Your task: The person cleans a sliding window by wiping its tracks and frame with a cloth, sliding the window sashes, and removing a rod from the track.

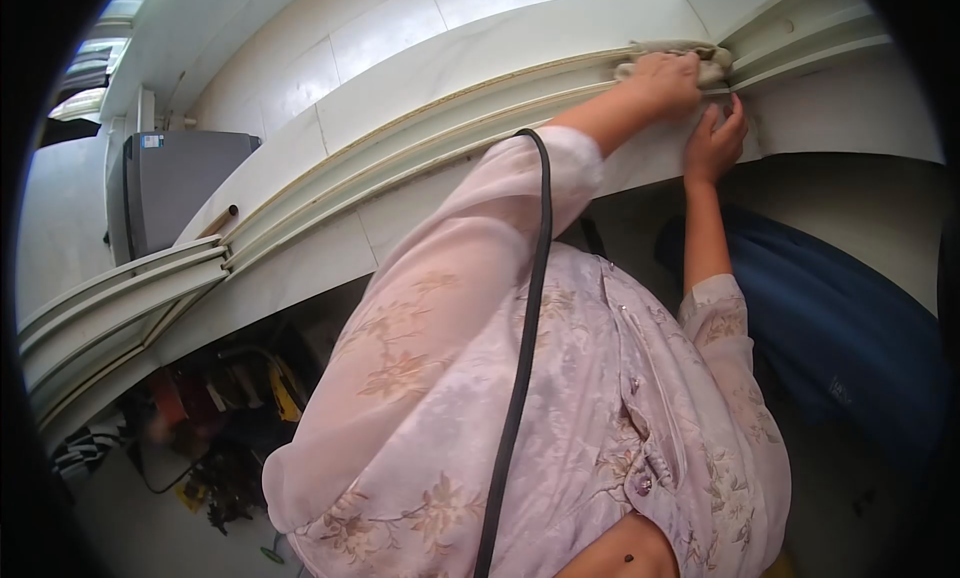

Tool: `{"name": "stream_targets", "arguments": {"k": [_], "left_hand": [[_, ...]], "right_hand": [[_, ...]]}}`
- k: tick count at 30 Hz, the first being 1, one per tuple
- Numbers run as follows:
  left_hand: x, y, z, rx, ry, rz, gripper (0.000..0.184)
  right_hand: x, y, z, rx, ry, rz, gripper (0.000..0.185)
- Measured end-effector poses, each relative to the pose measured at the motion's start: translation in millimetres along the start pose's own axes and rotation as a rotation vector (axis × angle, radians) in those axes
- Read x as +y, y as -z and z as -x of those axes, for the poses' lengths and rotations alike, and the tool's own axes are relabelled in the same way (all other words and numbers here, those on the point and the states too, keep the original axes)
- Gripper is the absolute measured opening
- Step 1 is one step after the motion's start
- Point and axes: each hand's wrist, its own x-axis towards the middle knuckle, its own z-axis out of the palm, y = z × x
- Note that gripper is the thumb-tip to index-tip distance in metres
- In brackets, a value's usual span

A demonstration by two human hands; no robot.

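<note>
My left hand (668, 84) is closed over a beige-grey cloth (712, 71), pressing it into the corner of the white sliding-window track (440, 126). Part of the cloth bunches out past the fingers on both sides. Just below it, my right hand (716, 141) is raised near the track's corner, beside the tiled sill face. Its thumb and forefinger stand apart, and I see nothing held between them. Both arms reach forward from pale pink floral sleeves.
A black strap (530, 348) hangs down across my left sleeve and front. Dark blue fabric (830, 318) lies below the sill at right. A grey cabinet-like box (190, 188) stands beyond the sill at left. Window frames (130, 298) line the left, with assorted items beneath.
</note>
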Motion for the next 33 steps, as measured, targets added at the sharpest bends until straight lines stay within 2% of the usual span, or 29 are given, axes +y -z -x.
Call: {"name": "stream_targets", "arguments": {"k": [3, 5, 7, 8, 10, 12, 14, 16, 17, 19, 21, 23, 26, 28, 31, 32, 33], "left_hand": [[3, 0, -7, -0.009, -0.043, 0.029, 0.042], [-18, 16, 28, 0.004, 0.013, -0.020, 0.049], [-51, 43, 85, 0.112, 0.062, 0.071, 0.044], [-73, 56, 116, 0.190, 0.106, 0.013, 0.042], [-116, 77, 184, 0.321, 0.272, -0.027, 0.035], [-155, 102, 263, 0.399, 0.579, -0.106, 0.034], [-202, 117, 335, 0.557, 0.735, -0.308, 0.032], [-237, 147, 402, 0.504, 1.028, -0.465, 0.030], [-265, 154, 441, 0.531, 0.999, -0.582, 0.030], [-276, 173, 466, 0.455, 1.166, -0.652, 0.031], [-282, 177, 452, 0.345, 1.288, -0.640, 0.030], [-274, 168, 439, 0.418, 1.231, -0.612, 0.030], [-231, 149, 390, 0.396, 0.905, -0.508, 0.027], [-205, 126, 351, 0.440, 0.603, -0.364, 0.026], [-180, 93, 302, 0.660, 0.129, -0.221, 0.030], [-187, 95, 305, 0.662, 0.128, -0.227, 0.030], [-193, 100, 312, 0.610, 0.241, -0.226, 0.030]], "right_hand": [[5, -1, -2, -0.012, -0.016, 0.077, 0.037], [8, 0, -3, -0.003, -0.008, 0.104, 0.038], [11, -2, 0, 0.004, 0.008, 0.091, 0.038], [9, -4, 2, -0.001, 0.001, 0.098, 0.038], [10, -16, 10, -0.018, -0.008, 0.067, 0.037], [13, -31, 15, -0.039, 0.021, -0.014, 0.037], [23, -30, 12, -0.064, -0.010, 0.020, 0.037], [26, -18, 6, -0.058, -0.036, 0.098, 0.036], [32, -18, 7, -0.031, -0.010, 0.152, 0.037], [30, -14, 2, -0.053, -0.021, 0.159, 0.038], [23, -13, 1, -0.075, -0.043, 0.142, 0.037], [33, -19, 0, -0.068, -0.040, 0.134, 0.037], [39, -17, -2, -0.115, -0.070, 0.139, 0.037], [40, -16, -4, -0.128, -0.073, 0.139, 0.037], [41, -16, -4, -0.120, -0.059, 0.141, 0.037], [40, -15, -5, -0.138, -0.078, 0.147, 0.037], [38, -14, -5, -0.159, -0.092, 0.154, 0.037]]}}
